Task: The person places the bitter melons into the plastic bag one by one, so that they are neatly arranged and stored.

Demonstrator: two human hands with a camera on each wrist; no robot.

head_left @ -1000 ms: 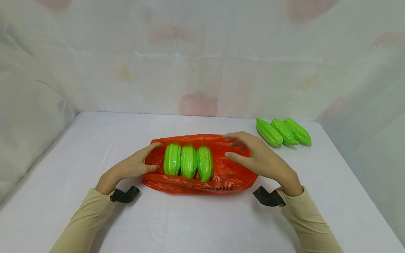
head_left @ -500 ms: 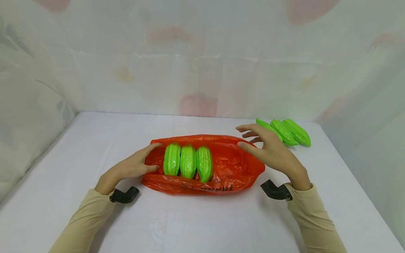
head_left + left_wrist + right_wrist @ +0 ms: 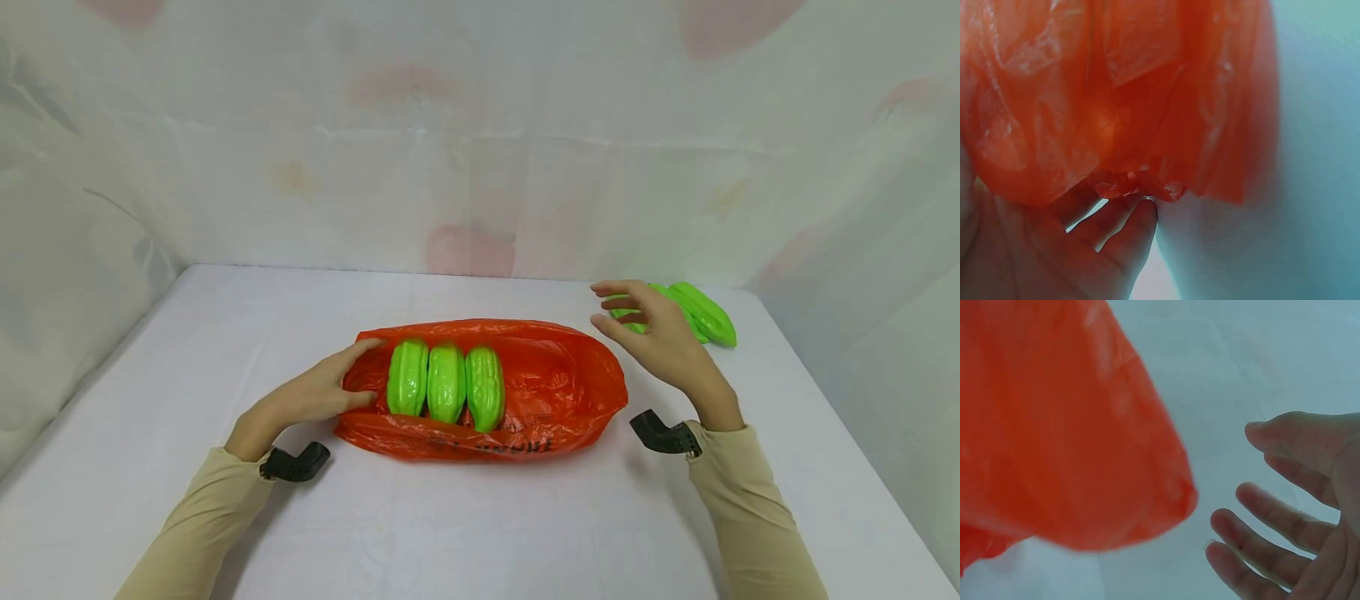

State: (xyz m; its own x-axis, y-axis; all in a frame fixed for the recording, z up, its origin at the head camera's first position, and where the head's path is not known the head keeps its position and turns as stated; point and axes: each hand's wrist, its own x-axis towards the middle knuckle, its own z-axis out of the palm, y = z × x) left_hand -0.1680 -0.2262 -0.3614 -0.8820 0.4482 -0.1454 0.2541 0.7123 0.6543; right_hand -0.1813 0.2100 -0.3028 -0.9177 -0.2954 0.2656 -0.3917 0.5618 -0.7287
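A red plastic bag (image 3: 555, 350) lies on the table with its mouth open upward. Three shiny green ridged fruits, star fruit by their look, (image 3: 447, 383) sit side by side inside it, toward the left. My left hand (image 3: 318, 392) holds the bag's left end, thumb and index finger spread across the rim; the left wrist view shows its other fingers bent beneath the red plastic (image 3: 1147, 112). Off the bag's right side, my right hand (image 3: 660, 337) hovers with fingers spread and nothing in them. It partly covers the star fruits (image 3: 703, 312) at the back right.
A white-covered table (image 3: 480, 533) carries everything, with a pale patterned curtain (image 3: 480, 150) behind it and at both sides. Black wrist cameras (image 3: 296, 462) sit on both forearms, over beige sleeves (image 3: 750, 517).
My right hand has let the bag's right side go and moved back and right toward the far star fruits. The bag's right end has spread out. My left hand has stayed in place.
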